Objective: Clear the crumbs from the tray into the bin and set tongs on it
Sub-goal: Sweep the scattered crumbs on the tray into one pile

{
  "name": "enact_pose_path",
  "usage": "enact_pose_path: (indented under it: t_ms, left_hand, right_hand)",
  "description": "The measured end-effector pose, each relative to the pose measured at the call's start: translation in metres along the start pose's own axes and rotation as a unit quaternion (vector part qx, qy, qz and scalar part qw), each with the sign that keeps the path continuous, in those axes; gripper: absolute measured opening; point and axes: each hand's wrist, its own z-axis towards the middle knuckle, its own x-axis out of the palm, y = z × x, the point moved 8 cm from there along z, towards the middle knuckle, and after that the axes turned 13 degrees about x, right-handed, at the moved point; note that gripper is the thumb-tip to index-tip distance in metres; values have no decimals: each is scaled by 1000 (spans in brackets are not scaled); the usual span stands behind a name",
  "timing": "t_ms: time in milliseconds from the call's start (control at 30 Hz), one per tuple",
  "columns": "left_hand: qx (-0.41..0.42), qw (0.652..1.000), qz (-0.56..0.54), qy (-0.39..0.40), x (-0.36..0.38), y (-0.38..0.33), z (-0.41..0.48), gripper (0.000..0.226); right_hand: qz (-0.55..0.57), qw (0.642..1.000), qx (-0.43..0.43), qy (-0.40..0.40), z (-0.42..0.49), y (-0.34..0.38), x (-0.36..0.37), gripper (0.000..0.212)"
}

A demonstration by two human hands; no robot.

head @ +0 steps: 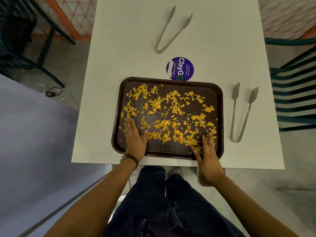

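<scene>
A dark brown tray (219,100) lies at the near edge of a white table (130,40), strewn with several orange crumbs (164,115). My left hand (135,136) lies flat on the tray's near left part, fingers straight. My right hand (207,151) rests on the tray's near right corner among the crumbs, fingers extended. One pair of metal tongs (242,115) lies on the table right of the tray. A second pair of tongs (171,30) lies at the far side of the table. No bin can be made out.
A round purple sticker (181,67) sits on the table just beyond the tray. A dark green chair (294,89) stands to the right. Cables (51,94) lie on the floor at left. My legs are below the table edge.
</scene>
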Motion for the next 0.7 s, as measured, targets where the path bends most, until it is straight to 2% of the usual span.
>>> enact_pose_path:
  t_ms: [333,433,533,600,700]
  left_hand:
    - [89,991,-59,79,36,-59,-11,71]
    - [69,993,-75,62,16,-44,-10,72]
    - [13,999,-29,25,-8,-12,-17,75]
    - [-30,999,14,11,-17,5,-26,78]
    - [-56,998,16,23,-17,16,-37,81]
  right_hand:
    - [15,995,76,-60,10,-9,-4,72]
    - [0,994,94,-61,11,-3,2,75]
    - [-19,993,105,-52,11,13,13,79]
    - [-34,995,90,-36,9,32,25,80]
    - [-49,998,48,10,4,66,48,82]
